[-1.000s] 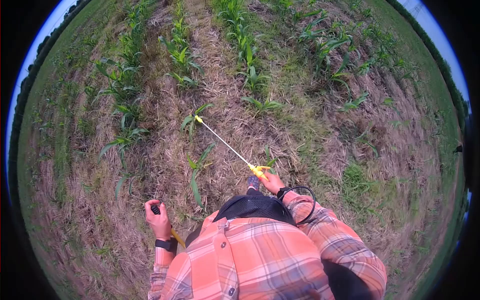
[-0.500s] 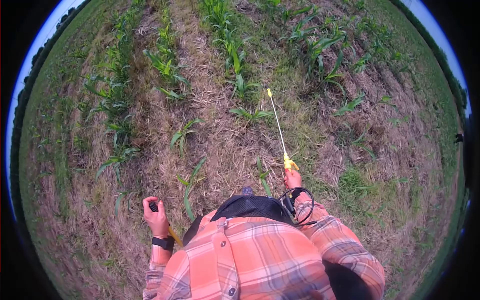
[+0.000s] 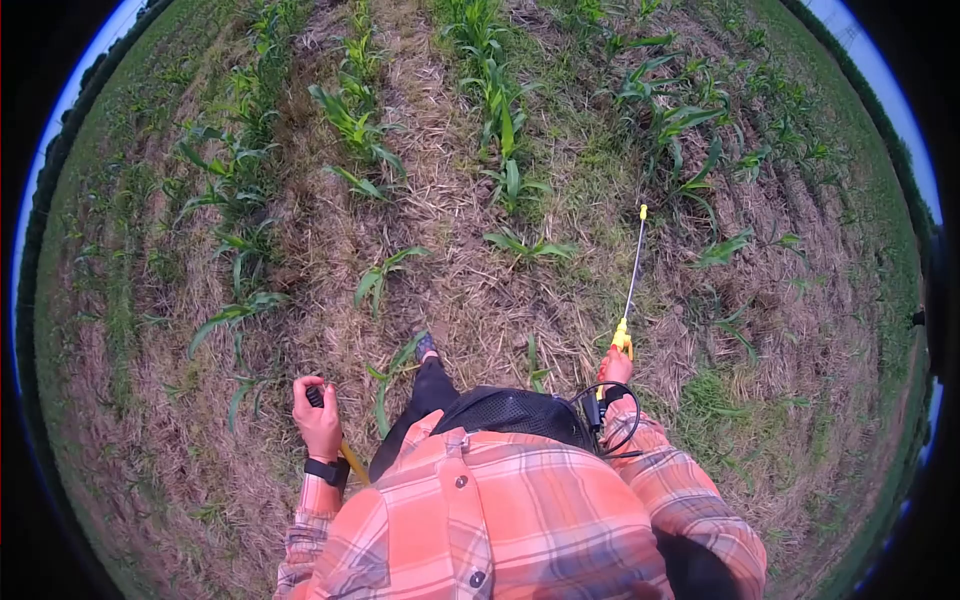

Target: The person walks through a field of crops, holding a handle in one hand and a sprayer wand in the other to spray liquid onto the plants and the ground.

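The right hand (image 3: 618, 367) is clamped round the handle of a yellow-tipped wand (image 3: 634, 270); the left hand (image 3: 318, 426), well apart from it, curls round a black grip (image 3: 315, 397), which probably caps the yellow bar (image 3: 353, 461), though the wrist hides the join. Over the last second the wand has swung right, away from the small seedling (image 3: 378, 280), so its nozzle (image 3: 643, 212) now points toward the right-hand plants (image 3: 690, 182). The wand reaches forward from the right hand, well clear of the left
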Demonstrator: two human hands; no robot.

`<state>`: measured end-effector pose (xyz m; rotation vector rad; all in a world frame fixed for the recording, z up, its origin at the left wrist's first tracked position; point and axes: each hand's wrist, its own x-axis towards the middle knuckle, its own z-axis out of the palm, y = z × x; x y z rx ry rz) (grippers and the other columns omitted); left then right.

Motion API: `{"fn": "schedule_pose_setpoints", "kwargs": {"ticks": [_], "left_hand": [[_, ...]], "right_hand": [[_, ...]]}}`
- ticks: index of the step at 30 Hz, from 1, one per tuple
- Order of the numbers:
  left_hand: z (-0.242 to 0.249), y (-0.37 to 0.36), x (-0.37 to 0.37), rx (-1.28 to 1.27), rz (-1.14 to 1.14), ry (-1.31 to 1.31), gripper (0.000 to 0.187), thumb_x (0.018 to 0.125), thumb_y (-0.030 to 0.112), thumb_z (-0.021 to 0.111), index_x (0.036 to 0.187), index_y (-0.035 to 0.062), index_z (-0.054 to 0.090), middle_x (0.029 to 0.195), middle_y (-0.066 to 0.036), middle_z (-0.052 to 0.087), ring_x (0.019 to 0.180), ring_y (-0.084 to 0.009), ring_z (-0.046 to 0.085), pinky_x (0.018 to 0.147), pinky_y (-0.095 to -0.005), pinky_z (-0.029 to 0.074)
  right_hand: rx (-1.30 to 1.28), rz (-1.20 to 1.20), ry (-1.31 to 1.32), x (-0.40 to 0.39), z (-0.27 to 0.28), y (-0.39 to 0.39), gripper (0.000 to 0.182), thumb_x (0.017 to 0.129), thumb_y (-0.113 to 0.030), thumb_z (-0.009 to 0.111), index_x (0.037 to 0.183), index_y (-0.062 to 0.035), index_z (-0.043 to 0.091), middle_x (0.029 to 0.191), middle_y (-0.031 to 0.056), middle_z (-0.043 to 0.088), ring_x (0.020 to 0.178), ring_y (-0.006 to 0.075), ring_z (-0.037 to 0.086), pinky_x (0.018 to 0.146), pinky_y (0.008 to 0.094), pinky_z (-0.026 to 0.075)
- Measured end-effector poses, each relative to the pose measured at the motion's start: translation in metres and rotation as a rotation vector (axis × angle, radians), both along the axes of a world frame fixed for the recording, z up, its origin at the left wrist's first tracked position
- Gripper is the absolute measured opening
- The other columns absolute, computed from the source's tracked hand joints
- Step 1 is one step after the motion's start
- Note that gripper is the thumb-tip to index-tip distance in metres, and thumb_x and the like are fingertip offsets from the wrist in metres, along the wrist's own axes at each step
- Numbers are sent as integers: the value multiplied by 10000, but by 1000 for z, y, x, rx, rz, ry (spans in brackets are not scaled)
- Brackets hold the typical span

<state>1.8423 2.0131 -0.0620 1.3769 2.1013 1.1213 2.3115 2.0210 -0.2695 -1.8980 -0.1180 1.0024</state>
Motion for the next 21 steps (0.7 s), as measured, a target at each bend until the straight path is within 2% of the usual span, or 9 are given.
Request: {"fn": "schedule_pose_setpoints", "kwargs": {"ticks": [3, 5, 8, 11, 14, 15, 17, 19, 21], "left_hand": [[4, 37, -18, 6, -25, -3, 115, 740, 30, 539, 830, 47, 470, 589, -2, 413, 520, -90, 395, 488, -245, 339], [-7, 56, -37, 91, -38, 4, 117, 737, 30, 540, 828, 50, 470, 572, 6, 403, 503, -82, 386, 469, -242, 328], [0, 78, -52, 87, -17, -58, 109, 741, 24, 531, 824, 53, 467, 566, 20, 401, 494, -68, 379, 456, -228, 318], [3, 98, -69, 49, 12, -49, 105, 743, 23, 529, 820, 50, 463, 569, 19, 407, 500, -62, 385, 457, -223, 318], [6, 115, -85, 20, 20, -132, 105, 742, 31, 532, 818, 47, 462, 580, 13, 419, 508, -61, 393, 465, -221, 324], [4, 119, -92, 19, 20, -133, 105, 742, 31, 532, 818, 47, 462, 580, 13, 419, 508, -61, 393, 465, -221, 324], [-4, 128, -107, 33, 20, -129, 107, 739, 29, 533, 817, 42, 462, 590, 5, 431, 512, -70, 403, 470, -225, 329], [-1, 136, -114, 32, 19, -113, 106, 740, 25, 531, 818, 46, 462, 610, 9, 423, 529, -70, 387, 484, -224, 326], [0, 147, -121, 30, 11, -100, 107, 741, 20, 530, 820, 49, 463, 630, 14, 415, 547, -71, 371, 498, -224, 323]], "right_hand": [[22, 90, -16, -26, -8, 25, 277, 826, -312, 492, 700, -72, 438, 480, 16, 426, 319, 104, 366, 265, 252, 289], [-45, 141, -14, -52, -1, 43, 267, 814, -309, 519, 691, -79, 461, 469, 13, 440, 323, 104, 380, 266, 250, 289], [-82, 290, -31, -80, -15, 71, 268, 832, -317, 474, 708, -80, 453, 498, 23, 457, 326, 114, 396, 276, 259, 308], [-108, 432, -48, -122, 19, 105, 249, 839, -305, 477, 731, -81, 463, 505, 10, 449, 331, 101, 378, 275, 252, 295], [-68, 660, -153, -144, 2, 127, 247, 830, -312, 493, 748, -80, 500, 520, 3, 480, 376, 92, 424, 334, 245, 325], [-69, 660, -154, -153, 7, 133, 247, 830, -312, 493, 748, -80, 500, 520, 3, 480, 376, 92, 424, 334, 245, 325], [-98, 885, -351, -172, 16, 146, 257, 814, -316, 517, 778, -63, 540, 546, 5, 519, 420, 95, 468, 391, 255, 367], [-115, 907, -349, -187, 11, 155, 274, 801, -334, 526, 799, -63, 569, 570, 9, 545, 463, 93, 505, 429, 258, 388], [-78, 1077, -485, -201, 5, 162, 293, 796, -361, 523, 811, -73, 576, 589, 24, 565, 503, 114, 537, 464, 273, 410]]}}
